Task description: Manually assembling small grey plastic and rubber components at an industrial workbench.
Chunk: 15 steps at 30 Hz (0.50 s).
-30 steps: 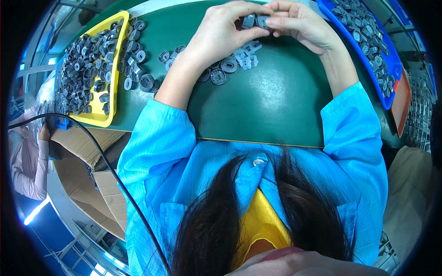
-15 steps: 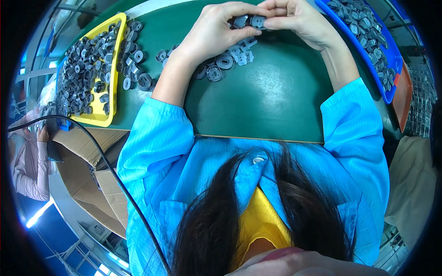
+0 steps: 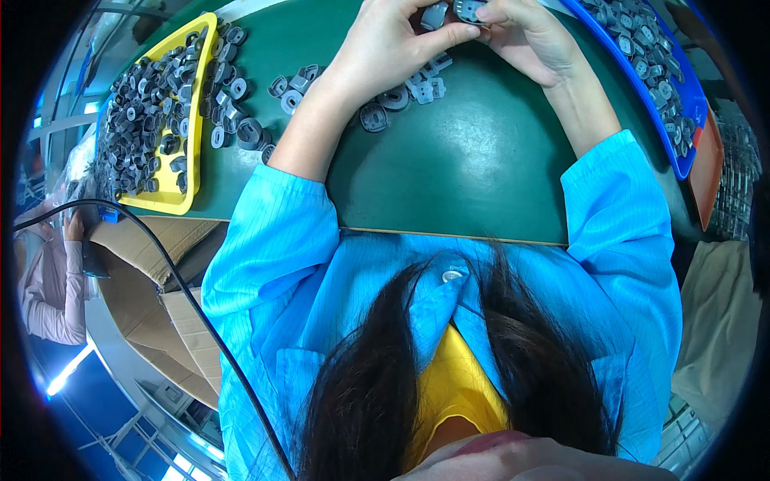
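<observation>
Both my hands are close together at the far edge of the view, over the green table [image 3: 449, 176]. My left hand [image 3: 383, 50] is closed on a small grey plastic part [image 3: 434, 16], pinched between thumb and fingers. My right hand [image 3: 529, 36] grips a second grey plastic part [image 3: 468, 10] with holes in its face, right beside the first. The top edge cuts off some of the fingers. Just below the left hand lie pale flat plastic pieces [image 3: 427, 88] and a grey ring-shaped part [image 3: 374, 117].
On the left stands a yellow tray [image 3: 191, 152] heaped with grey parts, with several loose ones [image 3: 230, 112] spilled beside it. A blue tray [image 3: 682, 160] of similar parts is at right, near an orange-brown tray [image 3: 706, 172]. A black cable [image 3: 188, 280] crosses the lower left, over cardboard boxes [image 3: 152, 321].
Both hands have moved slightly farther away, toward the top edge. The two grey parts between them now show at a different angle, with a small gap between them.
</observation>
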{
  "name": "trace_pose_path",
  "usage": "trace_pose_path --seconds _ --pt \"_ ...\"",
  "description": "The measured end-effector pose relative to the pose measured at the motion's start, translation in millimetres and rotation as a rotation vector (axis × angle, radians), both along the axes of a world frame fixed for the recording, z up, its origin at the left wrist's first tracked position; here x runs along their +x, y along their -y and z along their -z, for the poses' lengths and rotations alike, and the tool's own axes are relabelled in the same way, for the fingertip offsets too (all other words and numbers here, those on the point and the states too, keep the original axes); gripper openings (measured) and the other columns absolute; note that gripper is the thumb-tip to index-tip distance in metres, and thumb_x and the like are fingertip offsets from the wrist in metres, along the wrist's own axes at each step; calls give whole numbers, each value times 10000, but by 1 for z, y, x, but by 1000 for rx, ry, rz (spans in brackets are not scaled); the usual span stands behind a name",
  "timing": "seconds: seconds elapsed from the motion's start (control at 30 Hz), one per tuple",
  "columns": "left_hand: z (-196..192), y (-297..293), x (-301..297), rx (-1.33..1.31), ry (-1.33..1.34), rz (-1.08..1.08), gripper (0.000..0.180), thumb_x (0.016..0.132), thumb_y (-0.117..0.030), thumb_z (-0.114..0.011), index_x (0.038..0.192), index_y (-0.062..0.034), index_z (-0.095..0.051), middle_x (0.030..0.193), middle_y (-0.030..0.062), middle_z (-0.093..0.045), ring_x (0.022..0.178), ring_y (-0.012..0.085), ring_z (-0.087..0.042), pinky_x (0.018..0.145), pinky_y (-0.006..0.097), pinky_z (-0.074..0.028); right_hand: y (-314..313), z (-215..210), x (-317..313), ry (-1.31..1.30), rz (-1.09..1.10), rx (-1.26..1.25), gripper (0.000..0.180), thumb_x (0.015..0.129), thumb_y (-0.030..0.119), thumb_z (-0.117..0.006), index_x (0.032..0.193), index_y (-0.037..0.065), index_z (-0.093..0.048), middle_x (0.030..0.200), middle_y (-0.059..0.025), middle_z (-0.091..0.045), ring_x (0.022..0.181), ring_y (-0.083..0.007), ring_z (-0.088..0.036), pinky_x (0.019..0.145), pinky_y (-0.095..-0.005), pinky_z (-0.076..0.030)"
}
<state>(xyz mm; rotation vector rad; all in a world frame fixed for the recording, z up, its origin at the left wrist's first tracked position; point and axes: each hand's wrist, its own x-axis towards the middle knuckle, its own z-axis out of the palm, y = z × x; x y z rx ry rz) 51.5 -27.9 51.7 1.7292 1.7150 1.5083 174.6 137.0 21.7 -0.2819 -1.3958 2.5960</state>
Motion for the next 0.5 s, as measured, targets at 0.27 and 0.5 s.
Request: trace_pose_path --seconds 0.27,0.5 --pt "-4 -1 -16 -143 94 -63 375 921 -50 -747 1287 -11 -678 983 21 -694 844 74 -599 750 236 -505 -7 -5 -8 39 89 210 175 871 20 -711 1013 63 -618 886 -21 -657 757 -102 -602 695 -220 -484" --pt "-3 -7 1 -50 51 -84 355 921 -80 -767 1257 7 -692 1032 42 -724 875 100 -624 795 250 -521 -19 20 -9 -311 -128 207 175 876 32 -731 1011 64 -624 870 -17 -659 750 -101 -611 683 -221 -484"
